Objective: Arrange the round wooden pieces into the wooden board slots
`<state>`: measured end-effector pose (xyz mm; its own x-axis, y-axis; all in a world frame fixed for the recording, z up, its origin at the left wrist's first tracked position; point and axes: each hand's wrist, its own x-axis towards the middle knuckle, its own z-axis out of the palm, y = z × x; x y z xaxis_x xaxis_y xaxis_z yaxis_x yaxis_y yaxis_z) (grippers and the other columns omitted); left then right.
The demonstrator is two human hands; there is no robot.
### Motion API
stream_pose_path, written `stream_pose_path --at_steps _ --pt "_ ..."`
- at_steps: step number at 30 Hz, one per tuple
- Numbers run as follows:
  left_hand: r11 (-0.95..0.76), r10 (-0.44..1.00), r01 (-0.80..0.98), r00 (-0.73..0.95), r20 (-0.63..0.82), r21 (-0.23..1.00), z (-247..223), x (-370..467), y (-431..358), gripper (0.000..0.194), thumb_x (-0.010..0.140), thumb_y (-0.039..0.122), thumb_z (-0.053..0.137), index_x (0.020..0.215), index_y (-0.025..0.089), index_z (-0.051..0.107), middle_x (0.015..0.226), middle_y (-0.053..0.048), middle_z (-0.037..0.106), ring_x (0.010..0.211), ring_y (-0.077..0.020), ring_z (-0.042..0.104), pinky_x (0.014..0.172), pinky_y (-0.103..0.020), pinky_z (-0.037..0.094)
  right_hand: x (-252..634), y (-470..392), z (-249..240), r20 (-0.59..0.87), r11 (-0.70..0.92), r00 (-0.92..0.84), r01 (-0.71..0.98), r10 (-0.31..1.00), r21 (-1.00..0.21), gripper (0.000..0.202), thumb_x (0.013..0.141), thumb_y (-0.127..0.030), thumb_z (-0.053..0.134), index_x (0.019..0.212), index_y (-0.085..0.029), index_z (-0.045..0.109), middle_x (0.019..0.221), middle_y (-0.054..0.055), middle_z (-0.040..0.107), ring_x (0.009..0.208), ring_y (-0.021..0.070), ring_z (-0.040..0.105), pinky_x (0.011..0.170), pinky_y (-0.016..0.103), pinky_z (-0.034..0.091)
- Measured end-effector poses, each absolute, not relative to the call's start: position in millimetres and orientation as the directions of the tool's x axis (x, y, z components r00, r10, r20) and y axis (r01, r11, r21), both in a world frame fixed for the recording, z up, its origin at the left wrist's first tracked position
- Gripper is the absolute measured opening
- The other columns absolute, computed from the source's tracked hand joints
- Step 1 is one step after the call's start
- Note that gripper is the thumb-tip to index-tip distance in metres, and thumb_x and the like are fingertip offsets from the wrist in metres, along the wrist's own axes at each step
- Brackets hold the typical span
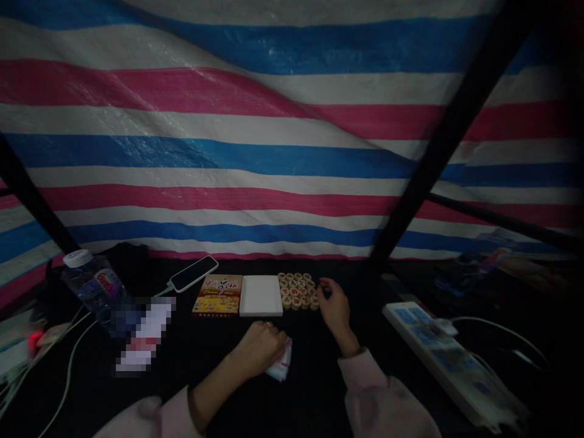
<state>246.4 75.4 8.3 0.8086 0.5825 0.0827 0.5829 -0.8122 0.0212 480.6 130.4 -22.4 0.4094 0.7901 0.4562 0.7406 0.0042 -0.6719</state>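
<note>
Round wooden chess pieces (297, 291) stand grouped in rows, with red characters on the nearer ones and dark characters on the farther ones. My right hand (334, 304) is at their right edge, thumb and finger curved around a small gap. Left of the pieces lies an open white box tray (261, 296), and beside that a red and yellow Chinese chess box lid (218, 295). My left hand (261, 348) is closed on a crumpled white plastic bag (280, 363) with red marks, on the black table in front of the tray.
At the left are a phone (194, 273) on a cable, a tilted clear bottle (100, 289), a blurred-out pale item (146, 336) and white cables. A long white tray-like object (438, 359) with blue patches and a plugged-in cable lies right. Black frame bars slant beside striped sheeting.
</note>
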Motion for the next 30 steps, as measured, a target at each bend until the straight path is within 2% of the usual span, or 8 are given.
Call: stream_pose_path --at_steps 30 --pt "-0.783 0.622 0.619 0.782 0.041 0.062 10.2 249.2 73.5 0.015 0.091 0.022 0.038 0.091 0.017 0.052 0.082 -0.005 0.065 0.079 -0.0167 0.063 0.073 -0.028 0.048 480.4 130.6 -23.0 0.446 0.002 0.420 0.727 0.790 -0.687 0.032 0.075 -0.032 0.046 0.098 -0.017 0.062 0.092 0.008 0.065 0.082 0.0200 0.060 0.073 0.033 0.046"
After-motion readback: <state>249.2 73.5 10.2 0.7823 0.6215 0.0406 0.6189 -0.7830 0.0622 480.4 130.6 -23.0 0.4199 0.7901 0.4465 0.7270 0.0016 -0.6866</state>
